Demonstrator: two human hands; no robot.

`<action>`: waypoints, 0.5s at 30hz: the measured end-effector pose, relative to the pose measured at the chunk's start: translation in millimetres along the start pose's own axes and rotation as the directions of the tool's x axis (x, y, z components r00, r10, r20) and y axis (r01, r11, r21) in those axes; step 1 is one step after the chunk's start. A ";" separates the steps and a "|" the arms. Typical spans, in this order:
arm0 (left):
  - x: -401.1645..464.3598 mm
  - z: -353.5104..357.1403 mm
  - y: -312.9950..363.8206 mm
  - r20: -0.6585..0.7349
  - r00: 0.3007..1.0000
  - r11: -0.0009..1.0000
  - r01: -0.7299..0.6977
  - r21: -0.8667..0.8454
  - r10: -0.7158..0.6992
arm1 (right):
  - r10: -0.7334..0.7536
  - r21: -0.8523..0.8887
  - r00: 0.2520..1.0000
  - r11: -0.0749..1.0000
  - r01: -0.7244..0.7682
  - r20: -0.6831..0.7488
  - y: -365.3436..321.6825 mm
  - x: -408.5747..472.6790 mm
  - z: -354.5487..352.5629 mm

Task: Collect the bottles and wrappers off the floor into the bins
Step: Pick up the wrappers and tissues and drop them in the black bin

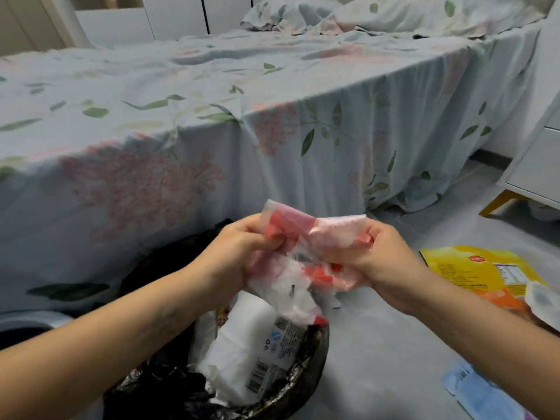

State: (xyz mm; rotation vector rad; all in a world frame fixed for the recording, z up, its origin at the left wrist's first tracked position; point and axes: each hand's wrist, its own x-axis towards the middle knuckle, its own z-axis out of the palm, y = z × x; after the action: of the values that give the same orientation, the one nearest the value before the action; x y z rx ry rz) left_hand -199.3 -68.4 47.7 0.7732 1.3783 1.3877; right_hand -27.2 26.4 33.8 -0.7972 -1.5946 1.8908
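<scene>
Head view. Red-and-white wrapper: clear plastic with red print, crumpled, held directly above the bin, apparently being scrunched small so as to drop in cleanly. Left hand: fingers curled, pinching the wrapper's left end. Right hand: fingers curled, gripping the wrapper's right end. Bin: round, lined with a black bag, standing on the floor against the bed's near side, close enough to receive without a reach. Contents: white package with barcode and printed label, plus crumpled white plastic around it; no bottle visible inside. Yellow wrapper: flat on the floor toward the right edge, not yet collected. Pale blue wrapper: flat on the floor at the lower right corner, not yet collected. Bed: floral sheet hanging to the floor.
</scene>
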 end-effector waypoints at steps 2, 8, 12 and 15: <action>-0.7 -6.9 6.5 0.105 0.981 0.954 0.184 -0.235 -0.163 | -0.108 -0.051 0.994 0.993 0.108 -0.006 1.3 1.6 1.0; -0.3 -22.1 8.5 0.293 0.913 0.906 0.356 -0.230 -0.284 | -0.712 -0.582 0.684 0.492 0.647 0.159 11.9 0.6 -4.3; -2.4 -16.8 0.4 0.235 0.959 0.986 0.136 0.101 -0.156 | -0.746 -0.640 0.528 0.181 0.747 0.406 19.1 3.3 -2.5; -6.1 -19.5 -4.5 0.136 0.989 0.995 0.048 0.091 -0.060 | -0.490 -0.467 0.782 0.627 0.623 0.385 13.3 1.9 -4.5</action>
State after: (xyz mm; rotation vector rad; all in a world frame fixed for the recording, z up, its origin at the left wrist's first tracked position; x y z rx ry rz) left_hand -214.6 -81.2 41.6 0.8672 1.3482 1.2150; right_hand -25.6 28.7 19.9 -0.2207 -2.2804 1.0589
